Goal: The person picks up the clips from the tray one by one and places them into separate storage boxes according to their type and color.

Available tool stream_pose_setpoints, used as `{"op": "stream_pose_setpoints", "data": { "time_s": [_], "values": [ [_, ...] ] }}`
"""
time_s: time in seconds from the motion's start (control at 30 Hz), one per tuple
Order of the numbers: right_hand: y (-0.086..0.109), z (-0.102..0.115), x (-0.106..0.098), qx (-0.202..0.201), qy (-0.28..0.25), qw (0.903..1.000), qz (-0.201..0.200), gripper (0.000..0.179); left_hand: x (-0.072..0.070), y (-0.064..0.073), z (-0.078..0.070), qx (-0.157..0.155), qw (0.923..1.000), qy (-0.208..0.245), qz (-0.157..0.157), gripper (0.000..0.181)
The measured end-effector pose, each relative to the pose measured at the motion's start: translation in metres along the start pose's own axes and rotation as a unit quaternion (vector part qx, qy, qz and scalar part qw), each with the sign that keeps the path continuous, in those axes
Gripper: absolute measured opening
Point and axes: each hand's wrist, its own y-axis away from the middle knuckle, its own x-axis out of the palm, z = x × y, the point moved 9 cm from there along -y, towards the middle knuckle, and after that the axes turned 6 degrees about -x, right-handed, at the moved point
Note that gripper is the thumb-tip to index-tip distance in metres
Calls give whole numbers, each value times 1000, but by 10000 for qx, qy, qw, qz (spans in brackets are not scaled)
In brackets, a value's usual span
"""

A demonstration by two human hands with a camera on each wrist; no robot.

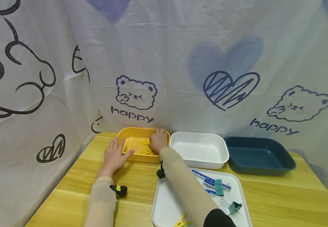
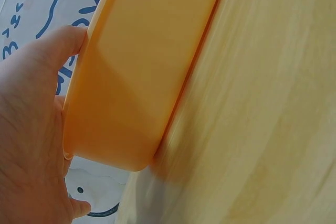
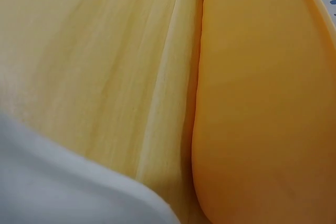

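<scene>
A yellow bin (image 1: 134,141) stands at the back left, with several yellow clips (image 1: 146,152) lying inside it. My left hand (image 1: 115,159) is at its left front corner, fingers spread and fairly straight. In the left wrist view the left thumb (image 2: 71,40) touches the bin's rim. My right hand (image 1: 158,141) reaches down into the bin's right part, beside the clips. Its fingertips are partly hidden, and I cannot tell whether they hold a clip. The right wrist view has only the bin's outer wall (image 3: 262,103), not the hand.
Right of the yellow bin stand a white bin (image 1: 199,164) and a dark teal bin (image 1: 261,170). In front, a white tray (image 1: 164,205) holds blue strips (image 1: 203,175), teal binder clips (image 1: 219,187) and a yellow clip (image 1: 182,222). The right forearm crosses above the tray.
</scene>
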Motion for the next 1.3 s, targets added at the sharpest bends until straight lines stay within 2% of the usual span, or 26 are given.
{"op": "stream_pose_setpoints", "data": {
  "time_s": [0.2, 0.4, 0.73, 0.9, 1.07, 1.3],
  "values": [
    [2, -1, -2, -3, 39, 10000, 64, 25, 0, -1, -3, 22, 10000, 5, -8, 88],
    [2, -3, -5, 28, -137, 9999, 88, 26, -1, -1, -5, 57, 10000, 38, -1, 89],
    [5, 0, -13, -131, -274, 9992, -244, 26, -1, 0, -2, 36, 10000, -5, -3, 88],
    [10, 4, -23, -201, -289, 9985, -424, 26, 0, 0, 0, 19, 10000, -18, 3, 89],
    [15, 6, -31, -216, -338, 9982, -440, 27, 0, 0, 0, 8, 10000, 12, 30, 88],
    [22, 3, -42, -437, -405, 9963, -620, 25, 0, -1, 0, 17, 10000, 70, 31, 86]
  ]
}}
